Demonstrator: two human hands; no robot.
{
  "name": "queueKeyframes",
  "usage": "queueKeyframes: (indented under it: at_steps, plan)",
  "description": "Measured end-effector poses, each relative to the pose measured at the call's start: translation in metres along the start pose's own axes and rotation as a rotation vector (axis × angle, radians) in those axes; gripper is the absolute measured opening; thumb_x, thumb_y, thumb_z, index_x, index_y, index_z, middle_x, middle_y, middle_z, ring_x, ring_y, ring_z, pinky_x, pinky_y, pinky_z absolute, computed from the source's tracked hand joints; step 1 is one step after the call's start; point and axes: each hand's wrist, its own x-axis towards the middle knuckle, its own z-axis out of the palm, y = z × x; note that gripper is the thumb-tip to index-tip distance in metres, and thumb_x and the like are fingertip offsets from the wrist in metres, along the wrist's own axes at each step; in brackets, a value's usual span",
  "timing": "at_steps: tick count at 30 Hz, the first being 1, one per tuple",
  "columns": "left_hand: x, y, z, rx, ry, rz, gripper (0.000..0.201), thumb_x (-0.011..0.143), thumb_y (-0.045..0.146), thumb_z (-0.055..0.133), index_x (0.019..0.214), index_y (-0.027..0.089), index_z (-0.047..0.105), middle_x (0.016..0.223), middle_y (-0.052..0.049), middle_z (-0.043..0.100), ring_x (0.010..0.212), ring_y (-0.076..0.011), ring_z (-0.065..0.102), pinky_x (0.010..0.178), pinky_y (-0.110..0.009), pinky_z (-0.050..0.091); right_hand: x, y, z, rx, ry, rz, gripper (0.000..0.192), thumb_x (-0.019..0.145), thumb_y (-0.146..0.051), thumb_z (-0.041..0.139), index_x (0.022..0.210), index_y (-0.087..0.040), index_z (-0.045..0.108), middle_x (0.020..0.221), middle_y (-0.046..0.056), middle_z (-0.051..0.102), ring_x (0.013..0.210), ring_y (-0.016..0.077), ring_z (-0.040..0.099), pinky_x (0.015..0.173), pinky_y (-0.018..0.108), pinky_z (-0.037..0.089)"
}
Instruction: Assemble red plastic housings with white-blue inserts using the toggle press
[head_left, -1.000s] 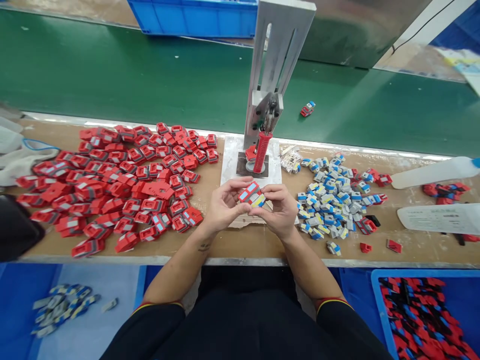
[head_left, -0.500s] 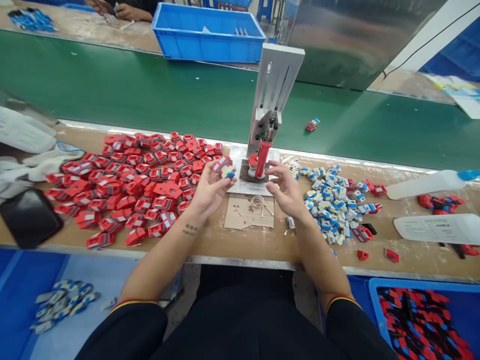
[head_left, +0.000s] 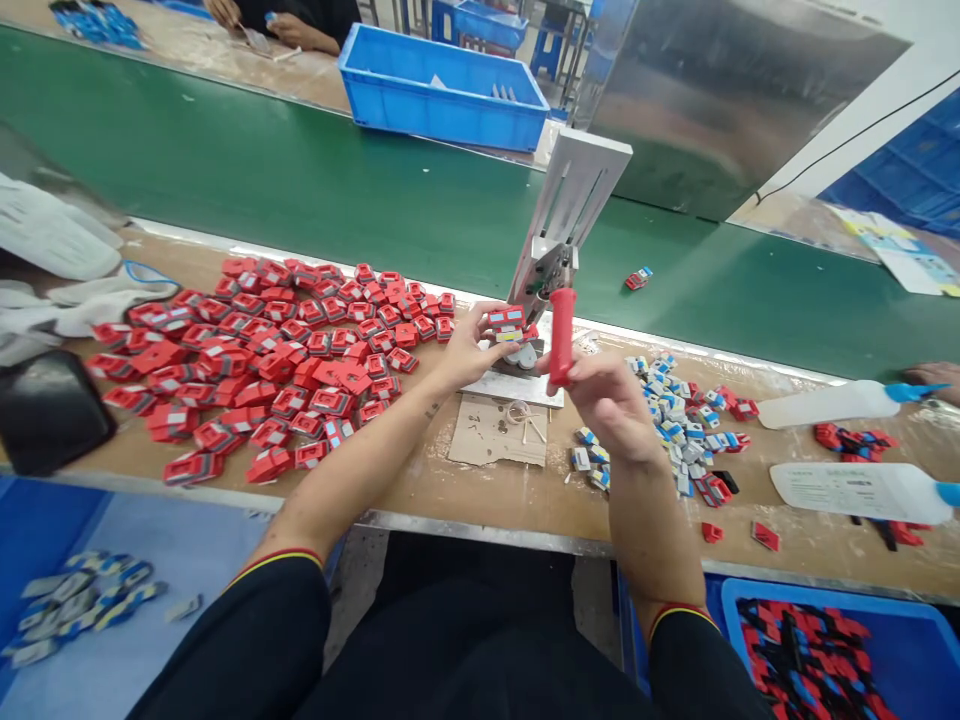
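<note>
Head view: my left hand point(head_left: 466, 352) pinches the red toy car point(head_left: 506, 321) at the press point(head_left: 559, 235), no longer out beside the red pile point(head_left: 270, 360). My right hand point(head_left: 609, 400), empty and open half a second ago, now grips the red lever handle point(head_left: 561, 336).

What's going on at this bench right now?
A person sits at a wooden bench beside a green conveyor belt. The left hand holds a small red toy car at the base of a hand press, while the right hand grips the press's red handle. A big pile of red car parts lies to the left, grey and blue parts to the right. One finished car sits on the belt.
</note>
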Motion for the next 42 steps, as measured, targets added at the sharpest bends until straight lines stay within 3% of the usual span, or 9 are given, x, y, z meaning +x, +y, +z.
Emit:
queueKeyframes:
  at_steps: [9, 13, 16, 19, 22, 26, 30, 34, 42]
  plan:
    - [0.0, 0.005, -0.006, 0.145, -0.035, 0.021, 0.056, 0.084, 0.043, 0.085, 0.131, 0.026, 0.059, 0.13, -0.01, 0.073, 0.112, -0.0244, 0.075, 0.09, -0.037, 0.062, 0.144, -0.085, -0.025, 0.054, 0.197, -0.094, 0.082, 0.076, -0.066, 0.085, 0.137, -0.032, 0.042, 0.103, -0.003, 0.082, 0.094, 0.0154, 0.078, 0.079, 0.026, 0.061]
    - [0.0, 0.007, -0.008, 0.177, -0.03, 0.019, 0.055, 0.085, 0.042, 0.084, 0.131, 0.025, 0.059, 0.13, -0.01, 0.073, 0.112, -0.0236, 0.075, 0.09, -0.037, 0.062, 0.118, -0.044, -0.045, -0.026, 0.294, -0.2, 0.048, 0.084, -0.063, 0.076, 0.115, -0.031, 0.058, 0.107, -0.002, 0.077, 0.092, 0.0141, 0.075, 0.067, 0.026, 0.057]
    - [0.001, 0.009, -0.008, 0.174, -0.019, 0.006, 0.054, 0.083, 0.039, 0.085, 0.13, 0.025, 0.062, 0.13, -0.01, 0.073, 0.112, -0.0236, 0.074, 0.091, -0.037, 0.062, 0.072, 0.014, -0.054, -0.253, 0.439, -0.096, 0.029, 0.087, -0.052, 0.072, 0.083, -0.026, 0.06, 0.079, -0.003, 0.067, 0.068, 0.0121, 0.063, 0.061, 0.028, 0.051]
    - [0.002, 0.012, -0.007, 0.152, -0.008, -0.02, 0.054, 0.08, 0.038, 0.087, 0.127, 0.024, 0.064, 0.127, -0.009, 0.073, 0.112, -0.0241, 0.074, 0.093, -0.037, 0.061, 0.051, 0.069, -0.045, -0.496, 0.246, 0.26, 0.033, 0.075, -0.044, 0.08, 0.098, -0.023, 0.068, 0.1, 0.006, 0.076, 0.088, 0.021, 0.069, 0.079, 0.038, 0.059]
    - [0.002, 0.014, -0.006, 0.118, 0.005, -0.04, 0.058, 0.074, 0.042, 0.092, 0.122, 0.023, 0.065, 0.122, -0.009, 0.074, 0.108, -0.0238, 0.074, 0.095, -0.037, 0.06, 0.054, 0.103, -0.028, -0.55, 0.147, 0.346, 0.044, 0.072, -0.044, 0.079, 0.108, -0.02, 0.068, 0.115, 0.011, 0.077, 0.109, 0.029, 0.07, 0.1, 0.048, 0.057]
    - [0.001, 0.014, -0.005, 0.02, 0.078, -0.041, 0.063, 0.07, 0.048, 0.095, 0.118, 0.023, 0.065, 0.117, -0.008, 0.074, 0.104, -0.0212, 0.075, 0.095, -0.036, 0.06, 0.047, 0.111, -0.045, -0.418, 0.199, 0.33, 0.048, 0.075, -0.052, 0.078, 0.11, -0.021, 0.063, 0.11, 0.009, 0.075, 0.102, 0.0243, 0.071, 0.097, 0.045, 0.06]
    - [0.001, 0.013, -0.011, -0.083, 0.146, -0.115, 0.065, 0.066, 0.048, 0.098, 0.115, 0.024, 0.064, 0.11, -0.006, 0.075, 0.096, -0.0186, 0.074, 0.088, -0.033, 0.062, 0.038, 0.1, -0.114, -0.685, 0.357, 0.556, 0.045, 0.09, -0.052, 0.063, 0.125, -0.024, 0.055, 0.117, 0.008, 0.072, 0.095, 0.02, 0.07, 0.084, 0.04, 0.063]
    - [0.002, 0.011, -0.014, -0.114, 0.121, -0.289, 0.06, 0.067, 0.045, 0.095, 0.111, 0.022, 0.063, 0.102, -0.005, 0.077, 0.087, -0.0169, 0.074, 0.081, -0.03, 0.061, 0.071, 0.102, -0.168, -0.964, 0.362, 0.655, 0.038, 0.079, -0.024, 0.078, 0.114, -0.017, 0.064, 0.119, 0.015, 0.072, 0.115, 0.0281, 0.065, 0.107, 0.047, 0.053]
    - [0.009, 0.003, 0.008, 0.003, 0.072, -0.315, 0.064, 0.068, 0.022, 0.085, 0.125, 0.022, 0.055, 0.104, -0.006, 0.078, 0.096, -0.0221, 0.078, 0.092, -0.039, 0.064, 0.105, 0.124, -0.171, -1.113, 0.197, 0.653, 0.034, 0.098, -0.032, 0.071, 0.127, -0.014, 0.068, 0.132, 0.016, 0.07, 0.119, 0.0278, 0.068, 0.107, 0.05, 0.057]
